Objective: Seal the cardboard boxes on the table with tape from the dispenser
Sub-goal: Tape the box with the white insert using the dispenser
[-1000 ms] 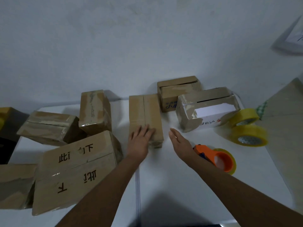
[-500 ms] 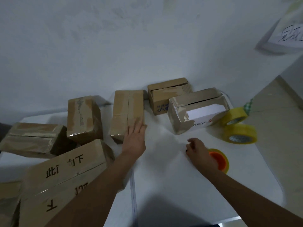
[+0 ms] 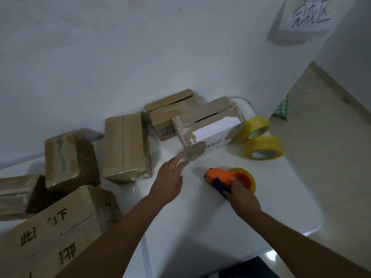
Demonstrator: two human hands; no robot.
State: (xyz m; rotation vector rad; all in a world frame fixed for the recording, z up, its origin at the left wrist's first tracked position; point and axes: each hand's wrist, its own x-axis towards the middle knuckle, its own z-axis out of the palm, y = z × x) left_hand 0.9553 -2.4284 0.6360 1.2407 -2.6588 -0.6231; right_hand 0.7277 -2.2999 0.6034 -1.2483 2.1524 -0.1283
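- Head view: a white table (image 3: 200, 213) against a pale wall holds several brown cardboard boxes.
- The box with the white panel (image 3: 206, 129) lies on its side at the back right, with a dark slit along its top seam. What it holds cannot be seen.
- Behind it sits a small printed box (image 3: 170, 115), its top flap slightly raised. Left of that lies a long closed box (image 3: 125, 145) with a seam down its middle and glossy tape at its near end.
- Further left are a taped upright box (image 3: 68, 159), a low box (image 3: 18, 195) and a large box with black characters (image 3: 52, 233).
- The right hand (image 3: 242, 194) grips the orange tape dispenser (image 3: 226, 178), fingers curled over its dark handle. Half a second ago it was only reaching it.
- The left hand (image 3: 170, 175) is flat with straight fingers, holding nothing, near the white-panelled box's corner. It has left the long closed box.
- Two round yellow tape rolls (image 3: 261, 141) sit at the table's right edge, one leaning on the other.
- A paper sign (image 3: 307, 15) hangs on the wall.
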